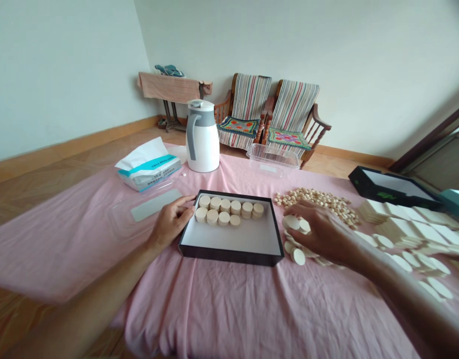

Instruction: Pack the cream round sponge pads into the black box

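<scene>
A shallow black box (pixel 232 256) with a white inside lies on the table. Round wooden discs (pixel 235 207) stand in two rows of short stacks along its far side; the near part shows bare white floor. At the box's left wall, my left hand (pixel 171 219) is closed on the rim, thumb over the edge. To the right of the box, my right hand (pixel 319 229) reaches over a heap of loose wooden discs (pixel 298 256), thumb and fingers closed round a pale disc (pixel 291 222) on top. Part of the heap is hidden under that hand.
Small wooden pieces (pixel 326 202) are piled behind my right hand. Square wooden slabs (pixel 412 232) and more discs lie farther right, before a black lid or tray (pixel 393 188). A white jug (pixel 203 139), tissue pack (pixel 149 164) and clear plastic containers (pixel 274 159) stand across the pink cloth.
</scene>
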Demonstrator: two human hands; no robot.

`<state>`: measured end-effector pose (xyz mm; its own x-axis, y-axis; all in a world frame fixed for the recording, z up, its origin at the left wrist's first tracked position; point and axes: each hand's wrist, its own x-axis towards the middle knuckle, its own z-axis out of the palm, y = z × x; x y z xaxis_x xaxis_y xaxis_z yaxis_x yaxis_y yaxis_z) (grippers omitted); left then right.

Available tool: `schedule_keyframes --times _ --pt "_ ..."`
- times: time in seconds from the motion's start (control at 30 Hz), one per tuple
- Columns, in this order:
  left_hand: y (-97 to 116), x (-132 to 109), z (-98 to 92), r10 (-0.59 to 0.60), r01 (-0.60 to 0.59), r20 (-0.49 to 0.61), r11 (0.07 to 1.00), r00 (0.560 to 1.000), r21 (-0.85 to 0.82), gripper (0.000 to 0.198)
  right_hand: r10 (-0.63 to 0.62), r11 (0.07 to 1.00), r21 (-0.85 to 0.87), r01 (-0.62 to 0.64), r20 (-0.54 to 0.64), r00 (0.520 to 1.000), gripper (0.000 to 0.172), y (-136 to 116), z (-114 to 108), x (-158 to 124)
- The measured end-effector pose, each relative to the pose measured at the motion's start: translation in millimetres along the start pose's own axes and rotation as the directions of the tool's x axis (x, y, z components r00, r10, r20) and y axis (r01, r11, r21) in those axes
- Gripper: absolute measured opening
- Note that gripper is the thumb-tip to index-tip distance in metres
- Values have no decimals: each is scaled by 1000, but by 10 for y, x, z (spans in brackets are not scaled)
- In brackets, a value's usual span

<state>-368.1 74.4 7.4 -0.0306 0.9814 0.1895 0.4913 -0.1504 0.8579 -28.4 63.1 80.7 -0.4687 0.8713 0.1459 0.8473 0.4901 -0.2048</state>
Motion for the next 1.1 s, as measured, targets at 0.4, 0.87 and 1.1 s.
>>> schedule_keyframes --times 0.4,0.87,1.1 --pt "8 -23 8 15 -15 3 999 1000 -37 53 15 985 -171 17 186 982 18 -831 433 565" --pt "-16 -44 13 26 -25 11 999 1000 -48 51 137 949 -304 -85 154 979 21 -1066 656 734" --pt "-9 -40 10 26 -25 20 996 999 -82 50 138 957 -272 -99 127 982 27 -996 354 743"
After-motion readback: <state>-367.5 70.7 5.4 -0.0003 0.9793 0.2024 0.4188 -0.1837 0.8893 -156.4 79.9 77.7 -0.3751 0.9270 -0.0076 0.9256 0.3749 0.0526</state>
